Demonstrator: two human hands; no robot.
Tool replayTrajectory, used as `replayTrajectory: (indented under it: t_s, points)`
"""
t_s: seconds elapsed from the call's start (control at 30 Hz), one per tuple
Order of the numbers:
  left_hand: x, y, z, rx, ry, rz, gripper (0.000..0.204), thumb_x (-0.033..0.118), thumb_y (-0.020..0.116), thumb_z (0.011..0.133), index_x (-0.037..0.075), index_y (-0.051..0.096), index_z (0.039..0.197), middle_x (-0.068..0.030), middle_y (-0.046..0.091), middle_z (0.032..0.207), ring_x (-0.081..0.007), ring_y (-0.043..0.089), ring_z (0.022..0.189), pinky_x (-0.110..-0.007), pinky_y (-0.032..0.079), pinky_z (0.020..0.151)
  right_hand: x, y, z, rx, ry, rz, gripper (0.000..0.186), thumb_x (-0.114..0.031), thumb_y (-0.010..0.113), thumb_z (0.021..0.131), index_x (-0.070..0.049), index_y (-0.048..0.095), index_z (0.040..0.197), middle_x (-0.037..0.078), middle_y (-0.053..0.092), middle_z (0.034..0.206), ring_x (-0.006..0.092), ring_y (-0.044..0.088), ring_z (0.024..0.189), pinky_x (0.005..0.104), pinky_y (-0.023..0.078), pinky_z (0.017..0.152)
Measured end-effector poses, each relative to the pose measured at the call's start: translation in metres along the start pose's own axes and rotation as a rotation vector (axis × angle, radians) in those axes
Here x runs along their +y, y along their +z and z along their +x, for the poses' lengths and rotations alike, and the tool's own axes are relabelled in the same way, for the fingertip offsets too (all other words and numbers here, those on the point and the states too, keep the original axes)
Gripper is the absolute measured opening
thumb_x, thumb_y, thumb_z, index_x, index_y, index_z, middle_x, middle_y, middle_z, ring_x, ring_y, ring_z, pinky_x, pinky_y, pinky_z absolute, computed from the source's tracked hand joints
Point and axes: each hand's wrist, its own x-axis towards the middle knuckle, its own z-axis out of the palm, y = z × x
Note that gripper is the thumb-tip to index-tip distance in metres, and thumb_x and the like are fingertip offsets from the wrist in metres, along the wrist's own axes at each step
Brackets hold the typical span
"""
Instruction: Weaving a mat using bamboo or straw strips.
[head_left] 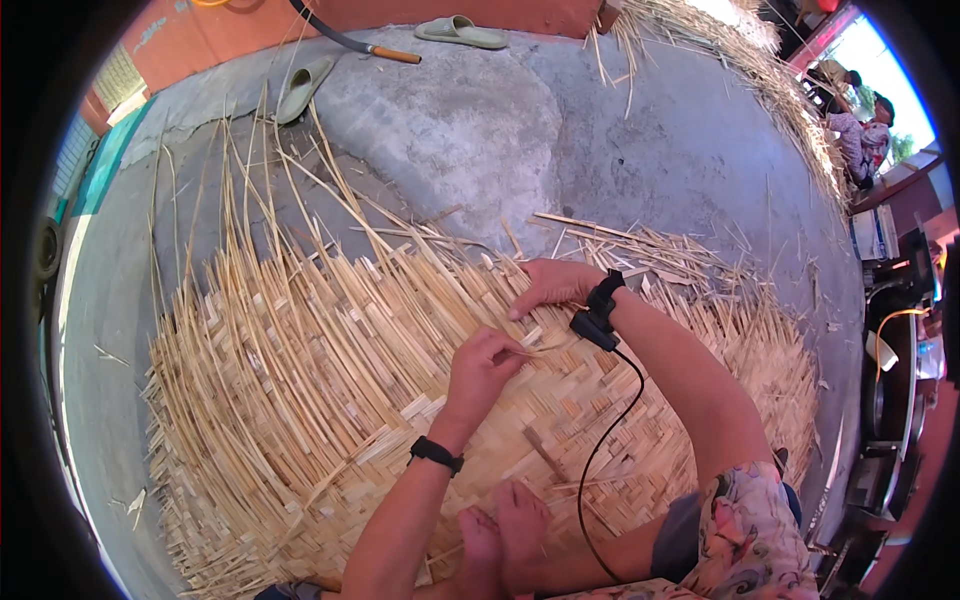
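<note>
A large woven mat point(560, 420) of pale split strips, bamboo or reed by their look, lies on the floor in front of me. My left hand point(483, 368) is over its middle, thumb and fingers pinched on a thin strip point(540, 352). Farther up and to the right, my right hand point(560, 284) bends over the weave's far edge, its thumb pressed down and its fingers around the strips there. The fingertips are partly hidden. Long unwoven strips point(245, 215) fan out from the mat's far left side. A black band sits on each wrist.
My bare feet point(522, 515) rest on the mat. Loose strips point(650, 250) lie beyond its right part. Two slippers point(462, 32) point(303, 90) and a dark curved tool with a brown handle point(395, 54) are on the concrete. A straw pile point(760, 90) and other people point(860, 130) are at far right.
</note>
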Motion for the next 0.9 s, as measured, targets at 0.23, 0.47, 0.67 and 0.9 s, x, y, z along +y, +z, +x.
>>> replayTrajectory:
  t_s: [0.23, 0.47, 0.67, 0.9]
  points:
    - [0.007, 0.026, 0.01, 0.3, -0.232, 0.027, 0.011, 0.002, 0.069, 0.081, 0.0, 0.068, 0.092, -0.0031, 0.057, 0.066, -0.0087, 0.055, 0.059, -0.026, 0.046, 0.056, 0.008, 0.022, -0.019, 0.325, -0.277, -0.581, 0.049, -0.014, 0.082, 0.075, -0.002, 0.063, 0.118, 0.006, 0.071, 0.096, 0.0104, 0.061, 0.085, 0.0301, 0.051, 0.078]
    - [-0.015, 0.01, 0.017, 0.219, -0.522, -0.27, 0.018, 0.003, 0.066, 0.084, -0.002, 0.065, 0.101, -0.0054, 0.066, 0.082, -0.0101, 0.059, 0.072, -0.026, 0.048, 0.06, 0.023, 0.051, -0.032, 0.319, -0.367, -0.559, 0.039, -0.014, 0.078, 0.077, -0.004, 0.065, 0.113, 0.011, 0.069, 0.096, 0.0217, 0.065, 0.088, 0.0333, 0.051, 0.08]
    - [-0.001, 0.008, -0.01, 0.46, -0.487, -0.652, 0.023, -0.002, 0.055, 0.089, -0.003, 0.057, 0.113, -0.0148, 0.065, 0.113, -0.0196, 0.064, 0.098, -0.03, 0.053, 0.076, 0.019, 0.035, -0.019, 0.443, -0.188, -0.562, 0.043, -0.033, 0.069, 0.09, -0.005, 0.061, 0.122, 0.017, 0.07, 0.107, 0.0284, 0.066, 0.1, 0.0356, 0.049, 0.09]
    - [-0.051, -0.106, -0.035, 0.675, -0.491, 0.052, 0.03, 0.003, 0.061, 0.087, -0.003, 0.054, 0.116, -0.0099, 0.062, 0.09, -0.0161, 0.062, 0.078, -0.027, 0.051, 0.063, -0.001, 0.04, -0.013, 0.387, -0.172, -0.609, 0.057, -0.044, 0.065, 0.091, 0.001, 0.057, 0.126, 0.023, 0.066, 0.117, 0.035, 0.063, 0.11, 0.0386, 0.046, 0.097]
